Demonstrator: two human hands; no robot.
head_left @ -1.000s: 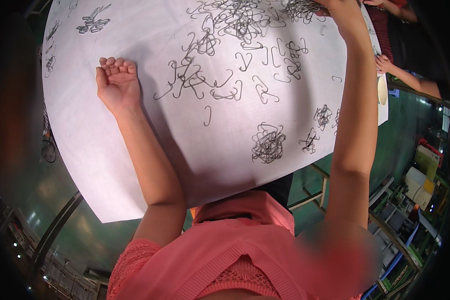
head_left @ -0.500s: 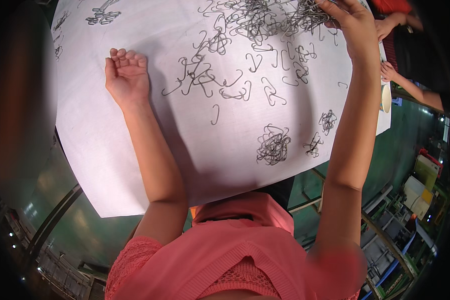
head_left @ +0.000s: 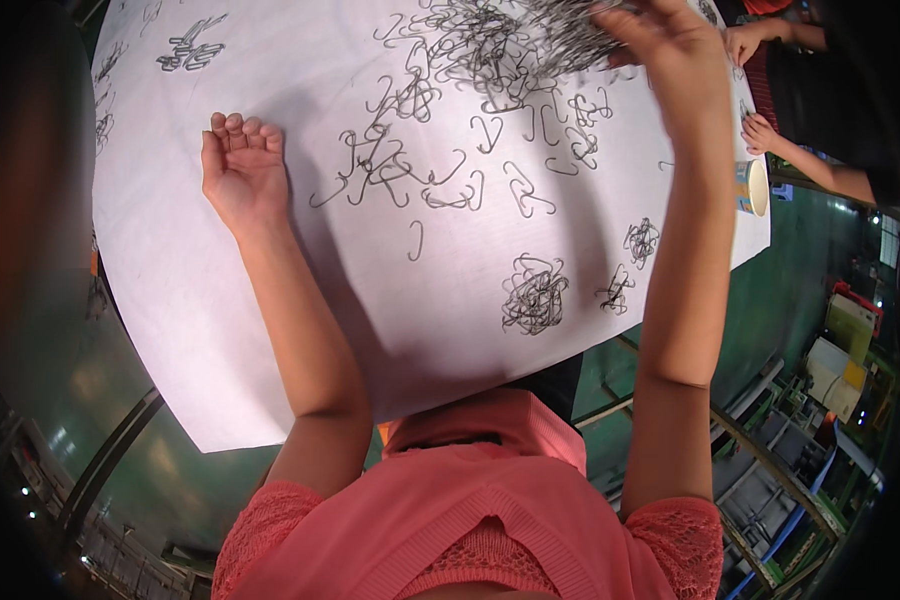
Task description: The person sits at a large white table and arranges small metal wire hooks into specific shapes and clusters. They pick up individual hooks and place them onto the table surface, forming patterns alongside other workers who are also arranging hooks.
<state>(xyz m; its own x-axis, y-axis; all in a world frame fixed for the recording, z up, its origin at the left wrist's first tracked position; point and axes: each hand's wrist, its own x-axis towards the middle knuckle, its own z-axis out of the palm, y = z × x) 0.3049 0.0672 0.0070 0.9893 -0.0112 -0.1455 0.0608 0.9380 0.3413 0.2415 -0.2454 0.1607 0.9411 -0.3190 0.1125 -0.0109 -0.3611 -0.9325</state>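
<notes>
A large tangle of thin metal S-hooks [head_left: 485, 50] covers the far middle of the white tabletop [head_left: 450, 330], with loose ones strewn nearer. My right hand [head_left: 675, 60] is at the right end of that tangle, smeared by motion, its fingers closed around a blurred bunch of hooks [head_left: 575, 35]. Its fingertips are partly cut off by the top edge. To the left, my left hand [head_left: 245, 170] rests palm up, fingers loosely curled, with nothing in it. It lies apart from the hooks.
Near the front edge sit a round clump of hooks [head_left: 535, 295] and two smaller clumps [head_left: 641, 240]. Small wire pieces [head_left: 192, 50] lie far left. A paper cup [head_left: 755, 188] stands at the right edge, by another person's hand [head_left: 760, 133].
The view has shifted slightly, so the table contents sit a little lower and further left. The hooks at my right hand have become motion-blurred. My left hand keeps its pose.
</notes>
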